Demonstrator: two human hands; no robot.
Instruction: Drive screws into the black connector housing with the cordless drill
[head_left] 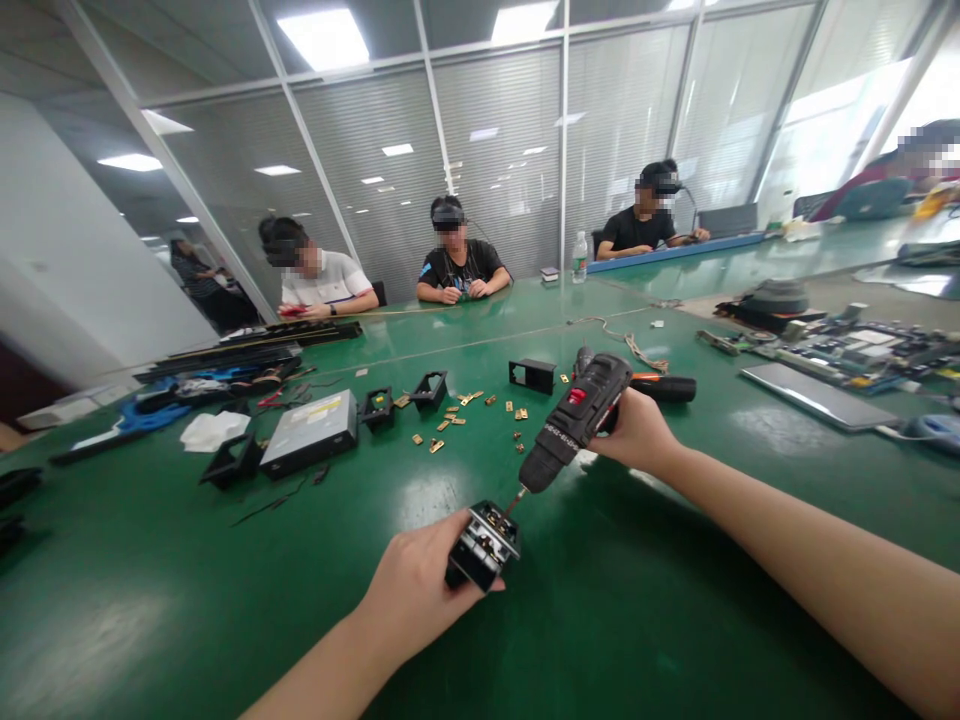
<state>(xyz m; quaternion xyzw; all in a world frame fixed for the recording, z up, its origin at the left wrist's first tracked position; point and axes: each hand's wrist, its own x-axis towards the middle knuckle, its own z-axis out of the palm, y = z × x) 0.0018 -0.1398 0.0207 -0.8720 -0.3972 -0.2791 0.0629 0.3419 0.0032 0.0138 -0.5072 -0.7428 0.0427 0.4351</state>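
Observation:
My left hand (420, 580) is closed around a small black box-shaped socket module (484, 545), its metal parts facing up. My right hand (637, 430) grips a black cordless drill (577, 415) with a red switch. The drill points down and to the left, and its bit (516, 500) reaches the module's upper edge. Whether the bit sits on a screw is too small to tell. Beyond the hands, small brass pieces (437, 445) lie scattered on the green table (300, 620). Black frames (430, 390) and a black rectangular housing (532, 375) stand near them.
A silver disc drive (311, 435), a white tissue (215, 430) and another black frame (231, 462) lie to the left. Circuit boards (862, 345) and a flat silver panel (817, 395) are on the right. A water bottle (580, 257) stands at the back, where several people sit.

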